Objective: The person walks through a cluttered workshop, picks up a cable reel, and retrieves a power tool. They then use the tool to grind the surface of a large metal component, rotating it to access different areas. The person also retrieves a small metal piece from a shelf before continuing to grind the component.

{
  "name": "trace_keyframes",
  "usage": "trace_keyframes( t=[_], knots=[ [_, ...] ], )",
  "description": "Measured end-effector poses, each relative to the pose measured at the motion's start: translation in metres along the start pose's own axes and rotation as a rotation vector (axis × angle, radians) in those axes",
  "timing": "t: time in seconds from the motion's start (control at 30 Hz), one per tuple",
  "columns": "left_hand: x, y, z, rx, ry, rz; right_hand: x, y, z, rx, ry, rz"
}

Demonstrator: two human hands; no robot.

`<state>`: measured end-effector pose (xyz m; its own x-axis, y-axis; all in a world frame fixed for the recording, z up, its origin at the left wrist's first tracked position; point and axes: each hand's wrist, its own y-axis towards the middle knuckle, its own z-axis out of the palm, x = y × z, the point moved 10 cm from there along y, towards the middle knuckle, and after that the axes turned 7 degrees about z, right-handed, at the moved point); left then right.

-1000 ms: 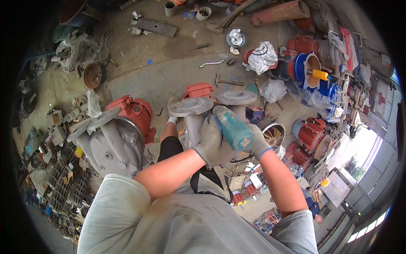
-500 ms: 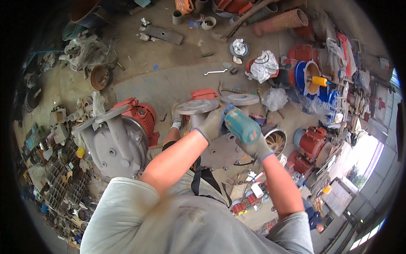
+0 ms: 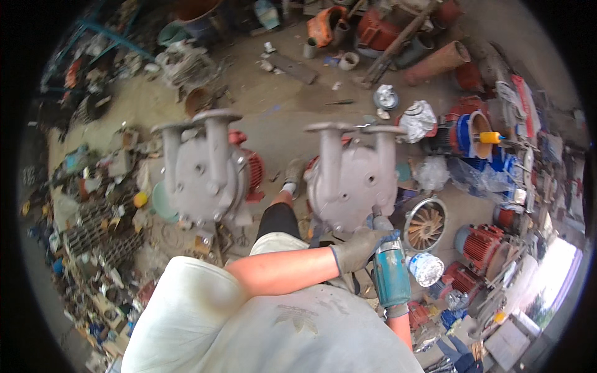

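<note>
Teal power tool (image 3: 393,278) points at the near edge of a grey twin-flanged casing (image 3: 352,180), a worker's gloved left hand (image 3: 362,250) curled tight round its neck; the right hand (image 3: 396,309) is at its rear, grip unclear. Right of the casing: a vaned impeller (image 3: 425,227).

The teal power tool (image 3: 393,278) has a hard, lightly glossy shell (plastic or painted metal, hard to say) and a duller metal nose (image 3: 382,222). Both grey casings (image 3: 357,186) are matt, faintly rough metal. The left glove (image 3: 360,250) is matt cloth, like the shirt (image 3: 267,329). Crumpled silvery wrapping (image 3: 416,120) shines; a bag (image 3: 432,173) is clear, glossy plastic.
</note>
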<state>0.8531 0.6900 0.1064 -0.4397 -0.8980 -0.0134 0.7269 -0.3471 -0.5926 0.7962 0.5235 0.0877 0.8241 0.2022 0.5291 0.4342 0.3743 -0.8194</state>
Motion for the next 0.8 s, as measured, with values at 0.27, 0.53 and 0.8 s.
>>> trace_keyframes(
  t=[0.27, 0.53, 0.8],
  knots=[
    [0.028, -0.077, -0.06, -0.172, -0.116, 0.187, -0.055, -0.011, 0.053, 0.174, 0.563, 0.185],
    [-0.034, -0.194, -0.091, -0.306, -0.156, 0.574, -0.039, -0.008, 0.195, 0.609, 0.549, 0.454],
    [-0.115, -0.309, -0.162, -0.352, -0.162, 0.83, -0.025, 0.049, 0.328, 0.575, -0.707, -0.421]
  ],
)
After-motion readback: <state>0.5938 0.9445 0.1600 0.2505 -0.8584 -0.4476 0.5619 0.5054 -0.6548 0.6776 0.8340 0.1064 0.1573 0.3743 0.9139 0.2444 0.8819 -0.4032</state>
